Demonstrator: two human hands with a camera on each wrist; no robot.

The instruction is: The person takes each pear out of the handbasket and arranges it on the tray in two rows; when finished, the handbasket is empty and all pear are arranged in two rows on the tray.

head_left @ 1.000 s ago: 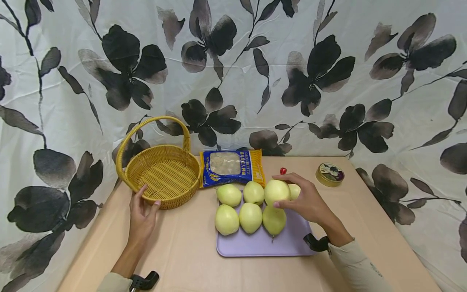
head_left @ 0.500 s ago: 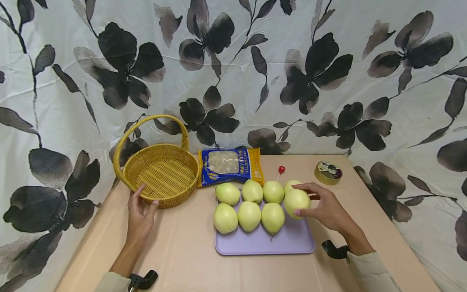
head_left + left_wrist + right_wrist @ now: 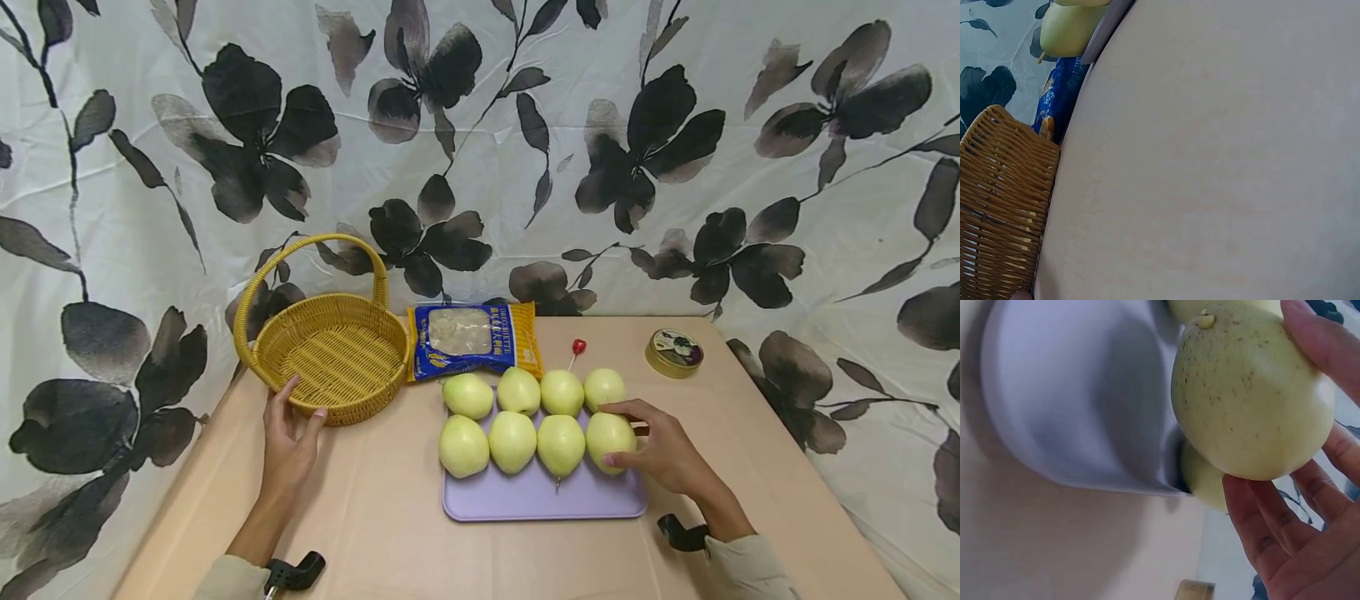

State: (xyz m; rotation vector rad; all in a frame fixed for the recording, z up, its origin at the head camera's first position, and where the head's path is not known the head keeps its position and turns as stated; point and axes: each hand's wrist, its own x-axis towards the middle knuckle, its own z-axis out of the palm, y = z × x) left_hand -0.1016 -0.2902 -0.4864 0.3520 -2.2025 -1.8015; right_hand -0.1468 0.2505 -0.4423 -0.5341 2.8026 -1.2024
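Observation:
Greenish-yellow pears (image 3: 513, 442) sit in two rows on a lilac tray (image 3: 544, 506). At the right end of the front row, my right hand (image 3: 663, 450) holds a pear (image 3: 609, 442) between thumb and fingers. The right wrist view shows this speckled pear (image 3: 1247, 394) close up, with the thumb on one side and the fingers on the other. My left hand (image 3: 291, 450) touches the front of a yellow wicker basket (image 3: 360, 408), fingers fairly straight. Nothing lies inside the basket. In the left wrist view only a fingertip (image 3: 1021, 295) shows against the basket wall (image 3: 1004, 200).
A blue and yellow pasta packet (image 3: 474, 340) lies behind the tray, beside the basket. Behind the pears is a red-headed lollipop (image 3: 578, 347). A round gold tin (image 3: 674, 353) stands at the back right. A floral cloth (image 3: 525, 150) hangs behind the table (image 3: 390, 500).
My right hand has carried the pear rightward, then down to the right end of the front row. The left hand stays at the basket.

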